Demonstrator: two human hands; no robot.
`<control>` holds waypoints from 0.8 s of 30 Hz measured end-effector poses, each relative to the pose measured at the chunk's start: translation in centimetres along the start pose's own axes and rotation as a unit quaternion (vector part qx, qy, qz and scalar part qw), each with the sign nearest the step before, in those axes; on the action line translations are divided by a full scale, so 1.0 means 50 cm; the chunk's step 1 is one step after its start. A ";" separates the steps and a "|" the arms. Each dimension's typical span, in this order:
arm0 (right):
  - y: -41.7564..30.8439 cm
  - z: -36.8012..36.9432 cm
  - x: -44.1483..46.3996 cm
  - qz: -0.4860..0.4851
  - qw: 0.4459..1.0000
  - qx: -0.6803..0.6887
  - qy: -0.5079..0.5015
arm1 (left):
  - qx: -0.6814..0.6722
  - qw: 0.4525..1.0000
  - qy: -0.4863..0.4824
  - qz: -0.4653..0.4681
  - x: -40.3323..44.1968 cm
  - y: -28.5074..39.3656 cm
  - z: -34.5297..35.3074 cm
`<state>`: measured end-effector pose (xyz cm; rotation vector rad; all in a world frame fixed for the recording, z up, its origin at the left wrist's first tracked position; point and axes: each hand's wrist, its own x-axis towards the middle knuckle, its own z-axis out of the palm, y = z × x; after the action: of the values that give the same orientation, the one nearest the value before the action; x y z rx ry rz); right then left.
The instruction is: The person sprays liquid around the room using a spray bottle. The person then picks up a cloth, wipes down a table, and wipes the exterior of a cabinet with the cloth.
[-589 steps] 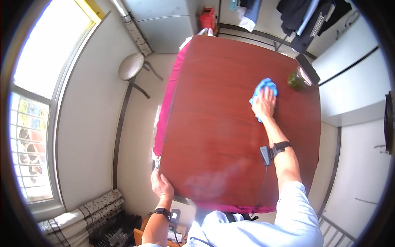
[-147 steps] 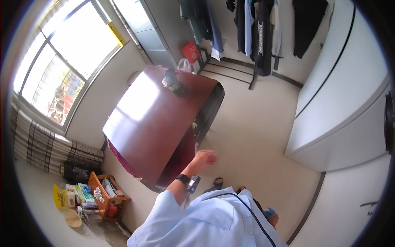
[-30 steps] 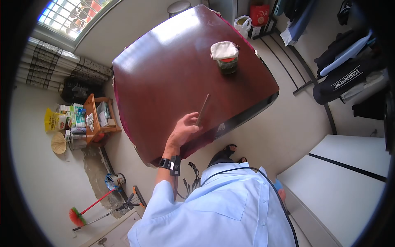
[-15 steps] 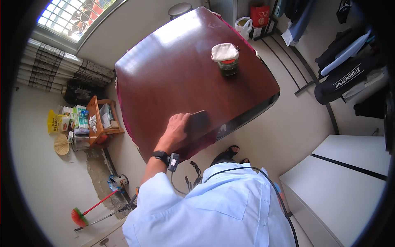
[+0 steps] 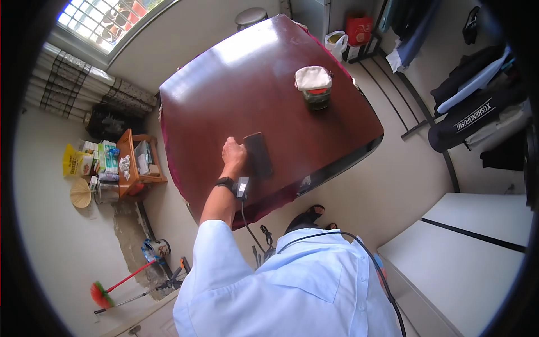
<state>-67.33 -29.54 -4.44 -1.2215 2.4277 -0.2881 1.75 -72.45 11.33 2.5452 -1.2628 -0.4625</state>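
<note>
My left hand point(image 5: 233, 154) is over the near left part of the dark red table, back of the hand upward and fingers curled closed. At its right side is a dark smartphone point(image 5: 259, 155), its left edge against the hand; the fingers at that edge are mostly hidden. Whether the phone lies flat on the tabletop or just above it, I cannot tell. A black band and a small grey device point(image 5: 242, 187) with a cable are on my left wrist. My right hand is out of view.
The glossy table point(image 5: 208, 106) carries a dark green jar point(image 5: 318, 100) with a white cloth-like cover point(image 5: 313, 77) toward the right. A stool point(image 5: 251, 17) stands behind. Left is a wooden shelf point(image 5: 130, 168) with packets; right are hanging clothes point(image 5: 469, 118) and a white cabinet point(image 5: 460, 253).
My left hand has moved forward and a little left over the table. The phone has shifted the same way, and more of its dark face shows. The jar stays in place.
</note>
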 end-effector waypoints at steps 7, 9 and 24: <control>-0.010 -0.001 -0.007 0.023 1.000 -0.009 -0.014 | -0.056 0.996 0.055 -0.042 -0.128 0.114 0.008; -0.004 0.002 -0.004 0.017 1.000 -0.012 -0.016 | -0.013 0.997 0.063 -0.033 -0.142 0.133 0.016; 0.045 0.023 -0.008 -0.010 0.999 -0.035 -0.009 | 0.027 0.990 0.140 -0.013 -0.126 0.136 0.067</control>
<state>-68.20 -27.89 -6.17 -1.2725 2.4302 -0.1982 -8.06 -71.66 11.81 2.5607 -1.1547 -0.0699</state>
